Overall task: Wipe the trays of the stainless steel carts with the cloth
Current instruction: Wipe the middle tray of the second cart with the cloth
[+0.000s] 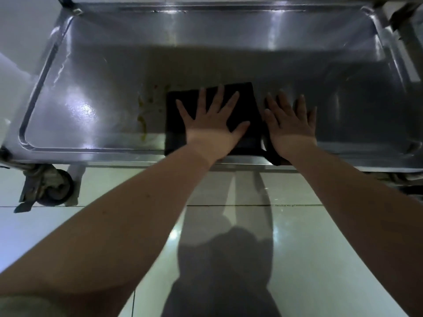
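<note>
A stainless steel cart tray (96, 69) fills the upper part of the view. A dark folded cloth (242, 97) lies flat on it near the front rim, in the middle. My left hand (212, 124) presses flat on the cloth with its fingers spread. Just to the right, my right hand (293, 124) lies flat with straight fingers, partly on the cloth's right edge and partly on the bare tray. Yellowish smears with small red specks (144, 115) mark the tray just left of the cloth.
The tray has a raised rim (29, 106) all round. A caster wheel (57, 186) sits under the front left corner. Pale glossy floor tiles (297, 248) lie below, with my shadow on them. Cart posts (409, 35) rise at the back right.
</note>
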A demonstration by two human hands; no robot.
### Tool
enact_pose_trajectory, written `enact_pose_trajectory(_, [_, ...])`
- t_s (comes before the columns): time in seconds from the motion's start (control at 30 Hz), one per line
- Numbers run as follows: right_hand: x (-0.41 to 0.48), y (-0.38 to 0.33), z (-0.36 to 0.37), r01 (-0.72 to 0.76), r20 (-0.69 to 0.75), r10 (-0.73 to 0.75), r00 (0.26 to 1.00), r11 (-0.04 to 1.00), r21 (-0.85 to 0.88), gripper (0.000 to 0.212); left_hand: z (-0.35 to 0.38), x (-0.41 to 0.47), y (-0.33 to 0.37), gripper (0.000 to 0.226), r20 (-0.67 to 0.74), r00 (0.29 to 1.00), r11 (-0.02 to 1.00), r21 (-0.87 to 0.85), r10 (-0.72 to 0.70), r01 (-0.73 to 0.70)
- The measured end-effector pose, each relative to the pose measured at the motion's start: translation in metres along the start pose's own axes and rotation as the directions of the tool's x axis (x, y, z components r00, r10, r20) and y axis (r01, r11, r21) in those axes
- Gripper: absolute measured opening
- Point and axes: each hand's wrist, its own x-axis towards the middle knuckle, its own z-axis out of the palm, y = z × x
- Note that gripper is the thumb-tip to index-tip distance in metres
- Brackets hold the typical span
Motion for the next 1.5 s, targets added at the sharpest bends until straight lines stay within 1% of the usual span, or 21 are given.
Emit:
enact_pose_trajectory(0.1, [-0.004, 0.0, -0.001, 0.02, 0.007, -0.02, 1.0, 0.998, -0.067, 0.055, -0.008, 0.009, -0.074, 0.071, -0.026, 0.994, 0.994, 0.04, -0.105, 0.106])
enact_pose_trajectory(0.17, [-0.006, -0.005, 0.001, 0.006, 0.009, -0.005, 1.0, 0.995, -0.102, 0.055, -0.014, 0.009, -0.118, 0.069, -0.011, 0.987, 0.987, 0.034, -0.159, 0.159])
enact_pose_trajectory(0.23, [-0.001, -0.013, 0.001, -0.025, 0.028, 0.028, 0.999, 0.993, -0.118, 0.054, -0.016, 0.008, -0.133, 0.065, 0.004, 0.984, 0.984, 0.035, -0.176, 0.176])
enact_pose_trajectory(0.3, [0.008, -0.024, -0.003, -0.013, 0.045, 0.019, 0.999, 0.991, -0.131, 0.053, -0.014, 0.009, -0.114, 0.063, -0.001, 0.987, 0.986, 0.039, -0.16, 0.16])
enact_pose_trajectory(0.33, [0.014, -0.03, -0.005, 0.017, 0.05, -0.01, 0.999, 0.991, -0.13, 0.052, -0.012, 0.009, -0.096, 0.063, 0.003, 0.993, 0.992, 0.039, -0.119, 0.119])
enact_pose_trajectory(0.43, [0.024, -0.037, -0.006, 0.044, 0.026, -0.042, 0.999, 0.994, -0.101, 0.052, -0.002, -0.003, -0.038, 0.064, 0.011, 0.995, 0.994, 0.042, 0.102, -0.102])
enact_pose_trajectory(0.5, [0.024, -0.035, -0.002, 0.037, -0.014, -0.038, 0.999, 0.995, -0.091, 0.052, 0.001, -0.011, -0.028, 0.066, 0.021, 0.989, 0.988, 0.036, 0.15, -0.15])
enact_pose_trajectory(0.57, [0.024, -0.031, 0.001, 0.05, -0.033, -0.054, 0.998, 0.995, -0.09, 0.053, 0.0, -0.009, -0.049, 0.067, -0.005, 0.995, 0.994, 0.034, 0.104, -0.104])
enact_pose_trajectory(0.63, [0.026, -0.029, 0.004, 0.064, -0.045, -0.069, 0.997, 0.993, -0.097, 0.054, -0.004, -0.001, -0.086, 0.067, -0.04, 0.999, 0.999, 0.049, -0.008, 0.01])
enact_pose_trajectory(0.7, [0.027, -0.029, 0.007, 0.067, -0.06, -0.074, 0.995, 0.991, -0.116, 0.054, -0.01, 0.011, -0.12, 0.068, -0.041, 0.993, 0.992, 0.041, -0.115, 0.116])
enact_pose_trajectory(0.8, [0.026, -0.034, 0.012, 0.058, -0.08, -0.072, 0.994, 0.985, -0.161, 0.055, -0.012, 0.03, -0.133, 0.065, -0.024, 0.984, 0.984, 0.01, -0.176, 0.176])
enact_pose_trajectory(0.87, [0.025, -0.037, 0.013, 0.05, -0.093, -0.066, 0.993, 0.984, -0.169, 0.055, -0.012, 0.051, -0.112, 0.064, -0.026, 0.988, 0.989, 0.001, -0.151, 0.151])
enact_pose_trajectory(0.93, [0.024, -0.037, 0.013, 0.053, -0.098, -0.071, 0.993, 0.984, -0.171, 0.055, -0.012, 0.072, -0.076, 0.064, -0.02, 0.998, 0.999, 0.004, -0.053, 0.054])
enact_pose_trajectory(1.03, [0.024, -0.031, 0.013, 0.055, -0.102, -0.073, 0.992, 0.984, -0.169, 0.055, -0.012, 0.089, -0.024, 0.065, 0.025, 0.996, 0.996, 0.027, 0.081, -0.082])
enact_pose_trajectory(1.1, [0.024, -0.028, 0.012, 0.055, -0.103, -0.073, 0.992, 0.985, -0.161, 0.056, -0.009, 0.089, -0.016, 0.066, 0.019, 0.992, 0.992, 0.031, 0.122, -0.123])
enact_pose_trajectory(1.17, [0.025, -0.027, 0.013, 0.063, -0.112, -0.081, 0.99, 0.986, -0.153, 0.055, -0.009, 0.089, -0.033, 0.067, -0.011, 0.987, 0.987, 0.038, 0.159, -0.159])
enact_pose_trajectory(1.23, [0.026, -0.027, 0.013, 0.068, -0.114, -0.084, 0.99, 0.988, -0.138, 0.055, -0.015, 0.092, -0.069, 0.068, -0.032, 0.989, 0.988, 0.043, 0.147, -0.146])
enact_pose_trajectory(1.37, [0.024, -0.028, 0.014, 0.059, -0.119, -0.076, 0.99, 0.989, -0.139, 0.055, -0.023, 0.092, -0.13, 0.065, -0.007, 1.0, 1.0, 0.02, -0.005, 0.005])
enact_pose_trajectory(1.43, [0.022, -0.032, 0.014, 0.055, -0.115, -0.074, 0.991, 0.985, -0.162, 0.056, -0.021, 0.091, -0.125, 0.064, -0.009, 0.999, 0.999, 0.023, -0.034, 0.034])
enact_pose_trajectory(1.5, [0.021, -0.034, 0.013, 0.051, -0.112, -0.07, 0.991, 0.985, -0.166, 0.055, -0.02, 0.096, -0.092, 0.064, -0.019, 0.999, 1.0, 0.014, -0.028, 0.028])
